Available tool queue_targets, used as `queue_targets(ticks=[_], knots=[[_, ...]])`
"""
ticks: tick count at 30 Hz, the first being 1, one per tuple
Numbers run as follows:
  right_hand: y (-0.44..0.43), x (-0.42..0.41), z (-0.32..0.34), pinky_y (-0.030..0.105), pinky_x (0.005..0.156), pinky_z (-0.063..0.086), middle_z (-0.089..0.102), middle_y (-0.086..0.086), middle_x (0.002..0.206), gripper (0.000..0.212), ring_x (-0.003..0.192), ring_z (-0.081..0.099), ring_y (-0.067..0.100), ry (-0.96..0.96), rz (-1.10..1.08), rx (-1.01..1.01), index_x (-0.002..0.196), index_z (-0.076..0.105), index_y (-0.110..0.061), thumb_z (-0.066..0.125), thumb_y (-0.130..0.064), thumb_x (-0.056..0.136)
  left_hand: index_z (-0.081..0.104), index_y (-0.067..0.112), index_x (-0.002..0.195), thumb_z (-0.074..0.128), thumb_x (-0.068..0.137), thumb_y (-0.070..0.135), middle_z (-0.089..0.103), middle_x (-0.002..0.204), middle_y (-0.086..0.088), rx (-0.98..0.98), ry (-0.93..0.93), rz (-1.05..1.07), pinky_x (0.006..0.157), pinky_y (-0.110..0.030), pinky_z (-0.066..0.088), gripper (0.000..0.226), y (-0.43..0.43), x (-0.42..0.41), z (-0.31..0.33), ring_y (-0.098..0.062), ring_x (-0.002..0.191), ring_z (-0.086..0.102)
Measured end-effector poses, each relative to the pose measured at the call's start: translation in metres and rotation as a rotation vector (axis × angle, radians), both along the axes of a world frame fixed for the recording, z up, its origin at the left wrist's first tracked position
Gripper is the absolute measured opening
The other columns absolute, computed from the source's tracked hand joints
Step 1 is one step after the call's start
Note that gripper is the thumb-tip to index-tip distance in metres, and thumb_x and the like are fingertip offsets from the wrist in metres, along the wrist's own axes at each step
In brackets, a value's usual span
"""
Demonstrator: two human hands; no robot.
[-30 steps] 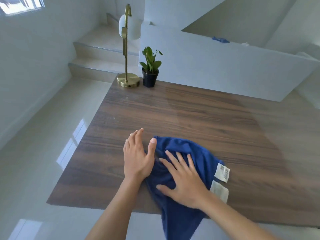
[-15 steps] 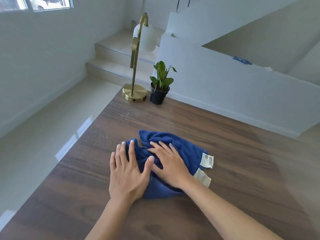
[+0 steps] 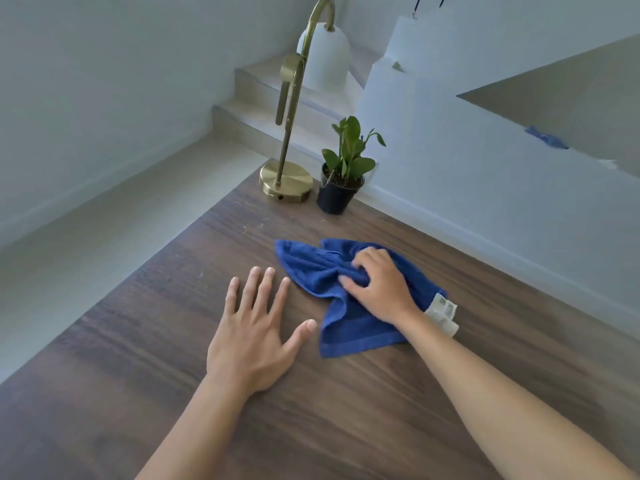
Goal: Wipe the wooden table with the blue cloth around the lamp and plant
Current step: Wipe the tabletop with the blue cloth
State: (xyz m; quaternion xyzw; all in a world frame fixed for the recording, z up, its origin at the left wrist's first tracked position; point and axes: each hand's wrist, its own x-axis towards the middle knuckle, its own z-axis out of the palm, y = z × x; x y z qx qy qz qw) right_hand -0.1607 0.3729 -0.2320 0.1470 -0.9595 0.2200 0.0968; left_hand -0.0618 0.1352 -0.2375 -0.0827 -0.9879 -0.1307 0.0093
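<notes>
Right hand [image 3: 377, 289]: fingers curled, gripping a bunched fold of the dark blue terry cloth [image 3: 311, 268]. The cloth lies crumpled on the brown wood-grain table [image 3: 166, 334], spreading out ahead of, left of and behind this hand. Two white fabric labels [image 3: 443, 311] stick out from under the right wrist, on its outer side.

Left hand [image 3: 252, 337]: open, palm down, fingers straight and spread, resting flat on the bare wood. It holds nothing. Its thumb tip lies just beside the cloth's near edge; contact cannot be told.

Ahead of both hands, at the table's far corner: brass arched lamp with round base [image 3: 285, 181] and white shade. Just right of that base stands a small green leafy plant in a black pot [image 3: 337, 195]. Both stand upright and apart from the cloth.

Pale specks on the wood between cloth and lamp base.
</notes>
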Motion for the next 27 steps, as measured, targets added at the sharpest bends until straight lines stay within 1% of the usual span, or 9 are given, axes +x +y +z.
queue_targets(ticks=[3, 7, 9, 11, 13, 17, 20, 23, 27], knots=[[0.023, -0.036, -0.001, 0.037, 0.089, 0.041, 0.058, -0.001, 0.099, 0.027, 0.102, 0.051, 0.023, -0.019, -0.25, 0.06, 0.088, 0.054, -0.016, 0.057, -0.043, 0.082, 0.005, 0.024, 0.155, -0.003, 0.086, 0.076, -0.003, 0.164, -0.002, 0.002, 0.013, 0.012, 0.12, -0.047, -0.003, 0.087, 0.0, 0.003, 0.0, -0.019, 0.148, -0.017], [0.012, -0.074, -0.007, 0.041, 0.12, 0.016, 0.026, 0.003, 0.159, 0.063, 0.148, 0.018, 0.023, -0.209, -0.221, 0.209, 0.151, 0.028, -0.017, 0.041, -0.045, 0.096, 0.02, 0.023, 0.154, 0.005, 0.089, 0.075, 0.013, 0.162, -0.002, 0.031, 0.012, 0.024, 0.121, -0.048, 0.006, 0.084, 0.0, 0.002, 0.001, -0.018, 0.15, -0.004], [0.018, -0.071, -0.006, 0.037, 0.116, 0.022, 0.036, -0.001, 0.153, 0.056, 0.144, 0.027, 0.021, -0.178, -0.128, 0.135, 0.145, 0.039, -0.02, 0.049, -0.042, 0.094, 0.027, 0.023, 0.152, 0.01, 0.091, 0.073, 0.021, 0.161, -0.003, 0.036, 0.013, 0.029, 0.12, -0.048, 0.009, 0.081, 0.001, 0.001, 0.0, -0.019, 0.15, 0.003], [0.026, -0.065, -0.004, 0.033, 0.099, 0.039, 0.056, -0.005, 0.121, 0.029, 0.12, 0.048, 0.019, -0.096, -0.088, -0.012, 0.112, 0.056, -0.022, 0.06, -0.037, 0.087, 0.026, 0.023, 0.152, 0.011, 0.091, 0.072, 0.021, 0.161, -0.003, 0.033, 0.009, 0.031, 0.12, -0.048, 0.009, 0.08, 0.001, 0.001, -0.001, -0.019, 0.15, 0.003], [0.023, -0.072, -0.003, 0.034, 0.093, 0.042, 0.052, -0.007, 0.11, 0.028, 0.111, 0.048, 0.016, -0.061, -0.132, -0.031, 0.101, 0.056, -0.02, 0.062, -0.042, 0.084, 0.023, 0.024, 0.153, 0.01, 0.091, 0.072, 0.017, 0.162, -0.002, 0.025, 0.016, 0.032, 0.12, -0.047, 0.007, 0.08, 0.002, 0.001, -0.001, -0.018, 0.15, 0.0], [0.005, -0.103, 0.001, 0.04, 0.118, 0.02, 0.021, 0.004, 0.16, 0.069, 0.147, 0.018, 0.025, -0.244, -0.18, 0.156, 0.15, 0.028, -0.017, 0.046, -0.05, 0.093, 0.023, 0.024, 0.153, 0.01, 0.091, 0.072, 0.017, 0.162, -0.002, 0.006, 0.024, 0.045, 0.12, -0.047, 0.007, 0.079, 0.003, 0.001, 0.0, -0.019, 0.151, 0.001], [0.003, -0.108, 0.003, 0.038, 0.113, 0.028, 0.033, 0.002, 0.154, 0.062, 0.143, 0.028, 0.025, -0.229, -0.14, 0.117, 0.145, 0.036, -0.016, 0.049, -0.045, 0.093, 0.021, 0.024, 0.154, 0.01, 0.091, 0.071, 0.016, 0.162, -0.002, 0.009, 0.033, 0.049, 0.121, -0.047, 0.006, 0.079, 0.004, 0.001, -0.001, -0.019, 0.151, 0.001], [0.003, -0.095, 0.002, 0.038, 0.085, 0.046, 0.051, -0.009, 0.108, 0.029, 0.109, 0.051, 0.018, -0.086, -0.143, -0.044, 0.1, 0.056, -0.018, 0.059, -0.041, 0.082, 0.019, 0.024, 0.154, 0.009, 0.091, 0.071, 0.013, 0.163, -0.002, 0.015, 0.029, 0.044, 0.121, -0.046, 0.003, 0.079, 0.004, 0.002, 0.0, -0.019, 0.15, -0.002], [-0.001, -0.102, 0.001, 0.041, 0.108, 0.038, 0.033, 0.003, 0.147, 0.074, 0.133, 0.037, 0.019, -0.164, -0.198, -0.02, 0.143, 0.037, -0.011, 0.059, -0.05, 0.085, 0.01, 0.026, 0.155, 0.006, 0.091, 0.07, 0.005, 0.164, 0.0, 0.002, 0.032, 0.044, 0.121, -0.045, -0.002, 0.078, 0.004, 0.004, 0.002, -0.018, 0.15, -0.01]])
